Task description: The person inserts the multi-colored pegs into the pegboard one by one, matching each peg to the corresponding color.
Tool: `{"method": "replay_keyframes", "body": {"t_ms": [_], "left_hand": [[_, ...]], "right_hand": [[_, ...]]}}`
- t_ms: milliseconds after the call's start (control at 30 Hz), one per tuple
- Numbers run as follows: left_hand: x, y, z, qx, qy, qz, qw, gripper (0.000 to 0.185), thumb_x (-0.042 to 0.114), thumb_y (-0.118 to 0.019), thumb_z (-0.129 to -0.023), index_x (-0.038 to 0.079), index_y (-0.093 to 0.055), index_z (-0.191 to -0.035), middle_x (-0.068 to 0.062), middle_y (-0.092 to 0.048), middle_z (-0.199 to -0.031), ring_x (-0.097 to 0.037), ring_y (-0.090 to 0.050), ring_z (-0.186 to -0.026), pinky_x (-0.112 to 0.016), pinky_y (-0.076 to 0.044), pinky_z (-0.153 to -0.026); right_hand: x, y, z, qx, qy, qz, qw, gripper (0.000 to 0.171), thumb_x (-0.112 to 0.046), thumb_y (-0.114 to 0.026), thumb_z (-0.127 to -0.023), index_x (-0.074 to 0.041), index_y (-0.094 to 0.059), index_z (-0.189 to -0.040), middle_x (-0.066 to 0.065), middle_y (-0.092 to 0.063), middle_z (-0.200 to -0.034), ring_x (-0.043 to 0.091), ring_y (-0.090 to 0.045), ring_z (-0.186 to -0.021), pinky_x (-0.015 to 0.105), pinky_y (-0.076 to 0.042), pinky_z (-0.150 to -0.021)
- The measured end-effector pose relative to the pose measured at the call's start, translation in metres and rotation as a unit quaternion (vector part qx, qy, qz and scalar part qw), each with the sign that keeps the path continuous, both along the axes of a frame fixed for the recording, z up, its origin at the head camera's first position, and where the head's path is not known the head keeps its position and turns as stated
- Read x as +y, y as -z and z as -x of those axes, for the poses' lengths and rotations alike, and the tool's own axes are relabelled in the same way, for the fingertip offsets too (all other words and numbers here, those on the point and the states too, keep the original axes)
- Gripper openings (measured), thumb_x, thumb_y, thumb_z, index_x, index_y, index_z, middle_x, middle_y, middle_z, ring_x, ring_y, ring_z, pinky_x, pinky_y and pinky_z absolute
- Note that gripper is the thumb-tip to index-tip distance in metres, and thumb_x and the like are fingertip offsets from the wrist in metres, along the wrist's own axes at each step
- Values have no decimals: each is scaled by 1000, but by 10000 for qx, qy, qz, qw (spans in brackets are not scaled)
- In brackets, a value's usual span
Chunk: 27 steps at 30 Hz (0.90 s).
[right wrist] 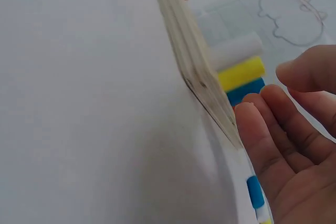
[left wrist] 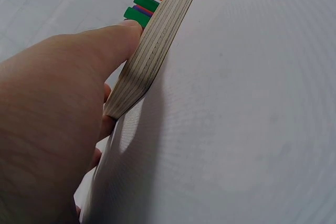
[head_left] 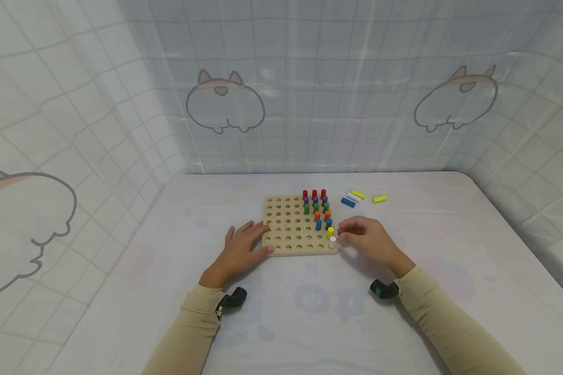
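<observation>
A wooden pegboard [head_left: 303, 252] lies on the table with rows of holes. Its right columns hold upright coloured pegs: red [head_left: 314, 193] at the far side, then purple, green, orange and blue, with one yellow peg [head_left: 330, 233] and one white peg [head_left: 332, 241] nearest the front right corner. My left hand [head_left: 241, 253] touches the board's front left corner, thumb on the edge and fingers spread along the left side. Beside the white peg is my right hand [head_left: 368, 239], fingers loosely bent. In the right wrist view its thumb stands apart from the fingertips [right wrist: 251, 116], with nothing between them.
Loose pegs lie past the board's far right corner: a blue peg [head_left: 348, 202], a white peg [head_left: 354, 197] and a yellow peg [head_left: 358, 194] together, another yellow peg [head_left: 379, 199] farther right. Tiled-pattern sheeting [head_left: 309, 146] stands behind the table and along both sides.
</observation>
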<state>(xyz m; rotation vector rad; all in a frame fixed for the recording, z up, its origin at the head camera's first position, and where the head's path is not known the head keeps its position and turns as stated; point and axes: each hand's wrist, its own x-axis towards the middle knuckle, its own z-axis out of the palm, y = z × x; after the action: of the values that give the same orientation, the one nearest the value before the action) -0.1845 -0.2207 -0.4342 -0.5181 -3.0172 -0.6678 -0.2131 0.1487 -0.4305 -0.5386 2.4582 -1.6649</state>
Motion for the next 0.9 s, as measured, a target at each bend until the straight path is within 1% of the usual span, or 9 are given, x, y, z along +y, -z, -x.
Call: {"method": "replay_keyframes", "body": {"t_ms": [133, 267, 400, 633, 733, 900], "left_hand": [[0, -1, 0, -16, 9, -41, 10000, 69, 54, -59, -96, 19, -44, -154, -3, -39, -158, -31, -23, -149, -67, 1, -115], [1, -1, 0, -17, 29, -45, 10000, 69, 56, -57, -96, 19, -44, -153, -3, -39, -158, -30, -23, -149, -67, 0, -115], [1, -2, -1, 0, 2, -84, 10000, 69, 55, -58, -96, 18, -45, -152, -4, -40, -157, -32, -24, -149, -68, 0, -114], [0, 1, -1, -26, -1, -111, 9999, 69, 55, -58, -96, 19, -44, -153, -4, -40, -158, -31, -24, -149, -67, 0, -115], [2, 1, -1, -55, -8, -136, 9999, 69, 54, -59, -95, 19, -45, -153, -4, -40, -158, -32, -24, -149, -67, 0, -114], [3, -1, -2, -52, -25, -62, 10000, 69, 54, -59, -95, 19, -44, -153, -4, -39, -158, -32, -24, -149, -68, 0, -114]], "right_hand": [[10, -3, 10, 3, 207, 224, 9995, 23, -19, -70, -96, -4, -69, -114, 9, -71, -111, 22, -67, -102, 23, -54, -87], [20, -2, 23, -13, 526, 350, 9980, 23, -17, -69, -96, -2, -68, -114, 13, -70, -112, 23, -66, -102, 19, -53, -84], [25, -1, 36, -30, 808, 339, 9961, 25, -17, -69, -96, -2, -67, -115, 14, -68, -114, 24, -64, -101, 20, -53, -83], [22, 4, 55, -23, 1415, 240, 9896, 25, -16, -66, -98, -5, -64, -120, 9, -64, -117, 22, -62, -103, 22, -53, -83], [21, 6, 62, -73, 1568, 207, 9874, 27, -16, -63, -98, -4, -63, -123, 10, -64, -119, 23, -60, -104, 22, -53, -84], [19, 9, 71, -107, 1676, 231, 9855, 29, -17, -63, -99, -2, -61, -125, 12, -62, -119, 24, -60, -103, 26, -53, -83]]}}
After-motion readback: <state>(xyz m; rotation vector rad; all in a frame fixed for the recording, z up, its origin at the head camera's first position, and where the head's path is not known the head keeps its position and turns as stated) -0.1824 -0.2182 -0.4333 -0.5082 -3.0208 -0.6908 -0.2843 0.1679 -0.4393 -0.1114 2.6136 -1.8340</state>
